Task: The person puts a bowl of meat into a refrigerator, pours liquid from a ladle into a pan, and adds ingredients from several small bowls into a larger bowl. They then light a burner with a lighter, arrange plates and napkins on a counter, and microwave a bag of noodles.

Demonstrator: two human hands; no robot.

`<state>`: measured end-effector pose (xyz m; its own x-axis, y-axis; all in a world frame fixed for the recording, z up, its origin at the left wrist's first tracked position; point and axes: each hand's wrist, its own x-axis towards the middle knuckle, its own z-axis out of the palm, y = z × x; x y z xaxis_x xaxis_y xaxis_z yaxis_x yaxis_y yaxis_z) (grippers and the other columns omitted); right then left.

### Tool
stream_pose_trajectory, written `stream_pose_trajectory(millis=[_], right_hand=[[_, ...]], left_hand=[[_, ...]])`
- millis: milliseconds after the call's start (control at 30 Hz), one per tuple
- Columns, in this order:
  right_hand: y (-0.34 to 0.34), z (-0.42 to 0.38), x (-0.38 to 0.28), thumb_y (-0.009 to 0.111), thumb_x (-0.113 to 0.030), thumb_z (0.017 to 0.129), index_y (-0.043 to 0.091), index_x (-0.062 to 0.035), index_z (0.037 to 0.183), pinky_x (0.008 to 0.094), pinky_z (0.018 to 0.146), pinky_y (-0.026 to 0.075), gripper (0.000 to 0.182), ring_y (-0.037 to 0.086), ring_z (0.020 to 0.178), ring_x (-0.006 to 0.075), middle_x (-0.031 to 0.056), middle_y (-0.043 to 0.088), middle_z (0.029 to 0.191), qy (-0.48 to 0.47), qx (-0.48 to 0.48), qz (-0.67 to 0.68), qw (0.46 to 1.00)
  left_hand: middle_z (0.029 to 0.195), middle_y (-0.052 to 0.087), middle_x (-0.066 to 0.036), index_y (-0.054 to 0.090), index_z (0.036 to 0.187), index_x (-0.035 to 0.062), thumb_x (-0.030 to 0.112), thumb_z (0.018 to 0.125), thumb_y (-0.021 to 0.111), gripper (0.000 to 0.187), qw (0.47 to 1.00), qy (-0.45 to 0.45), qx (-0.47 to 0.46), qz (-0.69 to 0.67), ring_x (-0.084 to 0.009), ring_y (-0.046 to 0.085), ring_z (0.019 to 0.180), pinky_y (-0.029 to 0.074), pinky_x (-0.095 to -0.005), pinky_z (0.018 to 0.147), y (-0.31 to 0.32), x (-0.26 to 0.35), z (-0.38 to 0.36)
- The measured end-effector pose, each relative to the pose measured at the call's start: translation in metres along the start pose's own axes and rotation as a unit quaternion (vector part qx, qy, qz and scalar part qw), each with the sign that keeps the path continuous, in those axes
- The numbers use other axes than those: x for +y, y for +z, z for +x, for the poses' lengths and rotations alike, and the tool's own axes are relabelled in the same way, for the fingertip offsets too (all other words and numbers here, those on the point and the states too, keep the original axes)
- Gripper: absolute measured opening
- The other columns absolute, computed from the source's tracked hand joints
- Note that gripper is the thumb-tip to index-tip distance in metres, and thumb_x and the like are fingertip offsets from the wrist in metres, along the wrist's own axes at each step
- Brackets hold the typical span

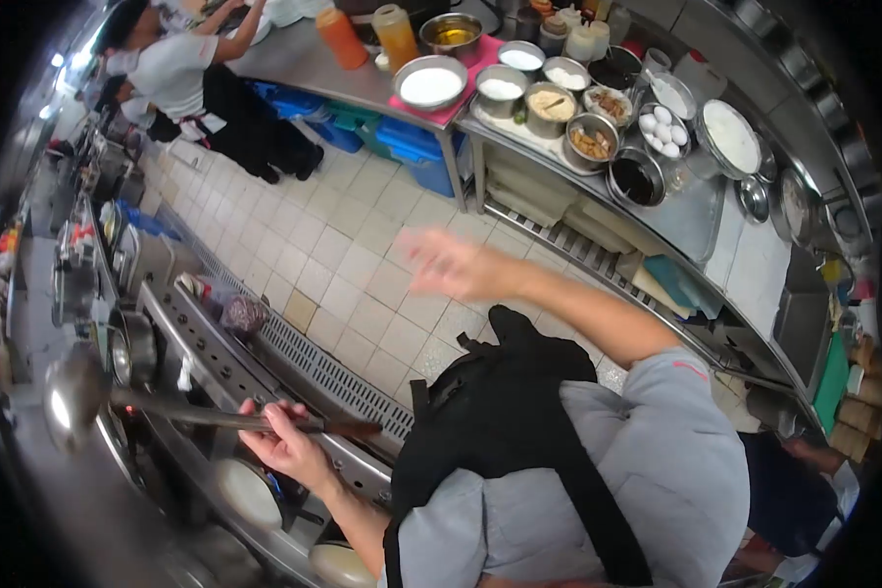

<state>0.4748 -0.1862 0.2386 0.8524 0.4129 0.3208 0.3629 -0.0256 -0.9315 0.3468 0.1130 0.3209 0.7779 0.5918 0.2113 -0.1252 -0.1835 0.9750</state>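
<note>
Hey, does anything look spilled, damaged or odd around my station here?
No clear spill or damage stands out. One tan floor tile near the floor grate looks odd because it is darker than its pale neighbours. The ladle in your left hand shows no obvious damage.

Grey short-sleeved shirt (pixel 657 470), black apron (pixel 500 402) with black strap (pixel 600 519), small reddish sleeve mark (pixel 691 370), possibly lettering

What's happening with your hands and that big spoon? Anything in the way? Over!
Left hand gripping ladle. Right hand open, blurred, nothing visible in it. Ladle extends across stove. Metal pot near ladle, possibly in the way.
</note>
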Motion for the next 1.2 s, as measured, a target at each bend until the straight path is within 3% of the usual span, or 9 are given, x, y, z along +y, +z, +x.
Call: stream_pose_trajectory(millis=[100,200,400,533,733,833,1067,1133,1200], right_hand=[[-0.136,-0.029,0.039,0.07,-0.017,0.092,0.049,-0.0081,0.136,0.0183,0.056,0.048,0.05,0.063,0.078,0.0058,-0.0012,0.061,0.097,0.152,0.279,0.075,0.945],[-0.223,-0.065,0.059,0.071,-0.015,0.091,0.045,-0.004,0.138,0.0189,0.047,0.042,0.054,0.057,0.065,0.007,0.0028,0.061,0.092,0.189,0.392,0.035,0.9],[-0.263,-0.035,0.104,0.074,-0.013,0.088,0.032,-0.0001,0.146,0.0196,0.044,0.039,0.073,0.054,0.06,0.0075,0.0053,0.06,0.093,0.269,0.412,0.032,0.87],[-0.28,0.001,0.147,0.074,-0.02,0.089,0.044,-0.0024,0.142,0.0216,0.046,0.04,0.063,0.054,0.06,0.0077,0.0051,0.059,0.092,0.296,0.394,-0.056,0.868],[-0.301,0.033,0.132,0.061,-0.026,0.098,0.068,0.0026,0.113,0.0267,0.058,0.05,0.033,0.064,0.068,0.0105,0.0136,0.069,0.094,0.369,0.345,-0.188,0.842],[-0.3,0.044,0.099,0.058,-0.022,0.099,0.068,0.0061,0.11,0.0282,0.064,0.052,0.031,0.066,0.067,0.0152,0.0147,0.07,0.097,0.273,0.291,-0.388,0.831],[-0.274,0.055,0.111,0.058,-0.02,0.1,0.067,0.0055,0.114,0.0253,0.06,0.053,0.03,0.065,0.067,0.0104,0.0109,0.07,0.093,0.383,0.44,-0.108,0.805],[-0.269,0.055,0.119,0.06,-0.016,0.098,0.066,0.0059,0.114,0.0293,0.065,0.054,0.028,0.067,0.07,0.0169,0.013,0.07,0.091,0.352,0.458,-0.1,0.81],[-0.269,0.058,0.105,0.061,-0.01,0.094,0.066,0.0062,0.112,0.0342,0.071,0.053,0.024,0.068,0.078,0.026,0.0164,0.068,0.091,0.273,0.343,-0.342,0.831]], left_hand=[[0.078,0.054,-0.001,0.052,0.102,0.0051,0.015,0.1,0.058,0.012,0.996,-0.007,-0.04,0.083,-0.0068,0.051,0.063,0.042,-0.0215,0.055,0.024,-0.01,0.012],[0.069,0.047,0.006,0.054,0.09,0.0072,0.017,0.099,0.062,0.015,0.977,-0.013,-0.11,0.182,-0.0024,0.039,0.056,0.029,-0.0195,0.049,0.054,-0.033,0.013],[0.075,0.05,0.005,0.06,0.094,0.0012,0.008,0.093,0.07,0.012,0.96,-0.031,-0.164,0.225,-0.0028,0.038,0.064,0.032,-0.0184,0.056,0.102,-0.055,0.044],[0.074,0.052,0.004,0.061,0.097,-0.0008,0.007,0.089,0.074,0.017,0.946,-0.046,-0.215,0.239,-0.0025,0.039,0.064,0.033,-0.0184,0.057,0.141,-0.062,0.09],[0.069,0.053,0.005,0.062,0.097,-0.0029,0.007,0.087,0.076,0.02,0.925,-0.046,-0.309,0.216,-0.003,0.042,0.062,0.035,-0.0196,0.055,0.217,-0.079,0.181],[0.069,0.054,0.004,0.063,0.097,-0.0049,0.007,0.087,0.075,0.02,0.901,-0.02,-0.363,0.237,-0.0035,0.043,0.063,0.038,-0.02,0.056,0.256,-0.085,0.228],[0.069,0.054,0.002,0.063,0.098,-0.0048,0.008,0.087,0.076,0.021,0.856,0.035,-0.458,0.237,-0.0039,0.043,0.063,0.037,-0.0195,0.056,0.345,-0.075,0.297],[0.068,0.053,0.003,0.063,0.097,-0.0037,0.008,0.087,0.076,0.02,0.852,0.05,-0.468,0.228,-0.0038,0.042,0.062,0.036,-0.0193,0.055,0.361,-0.074,0.306],[0.068,0.052,0.004,0.064,0.097,-0.0026,0.01,0.087,0.076,0.02,0.846,0.048,-0.476,0.236,-0.0038,0.041,0.061,0.035,-0.0193,0.054,0.372,-0.068,0.309]])
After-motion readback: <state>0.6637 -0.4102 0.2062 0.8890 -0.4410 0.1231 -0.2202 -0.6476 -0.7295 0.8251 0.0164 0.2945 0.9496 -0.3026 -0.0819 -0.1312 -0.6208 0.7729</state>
